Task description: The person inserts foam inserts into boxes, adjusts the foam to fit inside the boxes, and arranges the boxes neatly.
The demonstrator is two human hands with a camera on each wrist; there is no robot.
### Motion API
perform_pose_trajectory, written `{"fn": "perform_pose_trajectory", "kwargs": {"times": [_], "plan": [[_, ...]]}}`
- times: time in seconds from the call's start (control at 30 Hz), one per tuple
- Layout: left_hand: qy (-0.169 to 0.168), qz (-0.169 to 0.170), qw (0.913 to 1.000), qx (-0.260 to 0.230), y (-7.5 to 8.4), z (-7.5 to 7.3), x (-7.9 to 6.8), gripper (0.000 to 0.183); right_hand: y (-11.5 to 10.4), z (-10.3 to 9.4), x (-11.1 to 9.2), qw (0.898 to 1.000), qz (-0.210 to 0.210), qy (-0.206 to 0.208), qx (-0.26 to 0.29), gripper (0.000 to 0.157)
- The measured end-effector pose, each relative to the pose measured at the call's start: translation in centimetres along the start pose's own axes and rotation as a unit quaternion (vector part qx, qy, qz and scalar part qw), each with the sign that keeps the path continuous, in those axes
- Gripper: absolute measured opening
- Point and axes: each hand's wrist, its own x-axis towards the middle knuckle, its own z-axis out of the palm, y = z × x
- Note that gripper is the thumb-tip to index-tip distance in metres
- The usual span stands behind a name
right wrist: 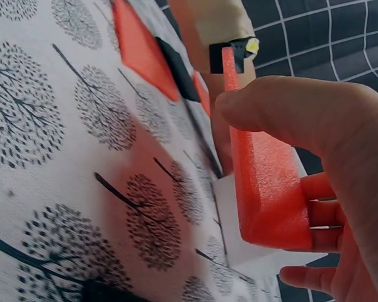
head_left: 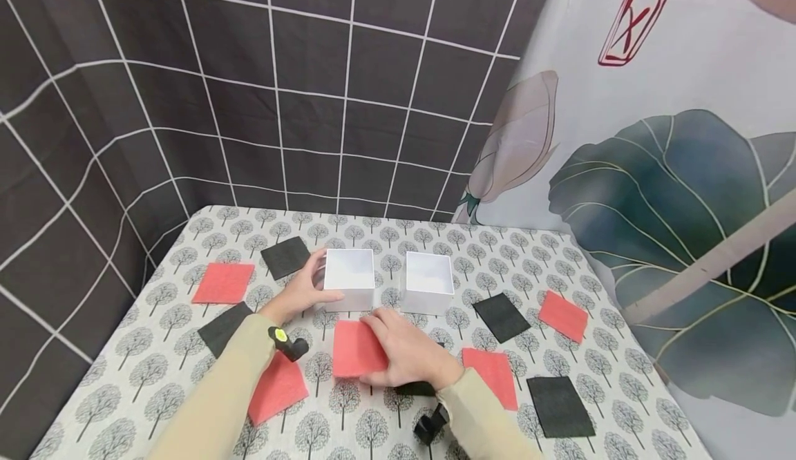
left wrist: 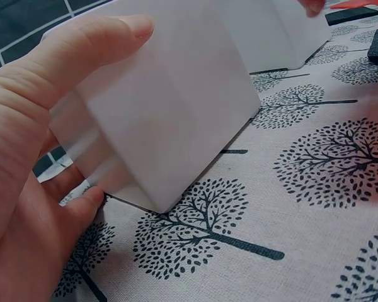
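My left hand (head_left: 300,293) holds the left white box (head_left: 351,300) at its left side, with the thumb (left wrist: 116,39) on the front wall and other fingers along the side wall. The box stands upright with its top open, resting on the tablecloth. My right hand (head_left: 412,351) pinches a soft-looking red square pad (head_left: 356,351) between thumb and fingers. In the right wrist view the red pad (right wrist: 274,195) hangs tilted above the cloth. A second white box (head_left: 429,301) stands upright to the right of the first, touched by neither hand.
Red and black square pads lie on both sides, such as a red pad (head_left: 224,282) and black pad (head_left: 286,257) at left, a black pad (head_left: 502,316) and red pad (head_left: 562,315) at right. A black pad (head_left: 415,389) lies partly under my right hand. Dark gridded curtain (head_left: 311,121) behind.
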Motion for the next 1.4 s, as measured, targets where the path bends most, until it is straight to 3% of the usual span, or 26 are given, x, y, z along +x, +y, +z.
{"fn": "perform_pose_trajectory", "kwargs": {"times": [0.53,0.83,1.13,1.4], "plan": [[-0.006,0.014,0.9999,-0.004,0.0,-0.1,0.1,0.104,1.3,-2.5,1.2,0.998,-0.006,0.054,0.010,0.090],[-0.009,0.005,0.9999,0.011,0.2,-0.1,-0.1,0.107,2.4,-4.4,2.6,0.997,-0.012,0.075,0.029,0.086],[0.000,-0.020,0.9991,0.037,0.4,0.0,-0.2,0.108,3.0,-5.3,4.1,0.998,0.006,0.069,0.014,0.088],[-0.004,-0.015,0.9998,0.008,-0.1,0.0,-0.1,0.107,3.6,-5.5,5.9,0.999,0.009,0.044,0.005,0.090]]}}
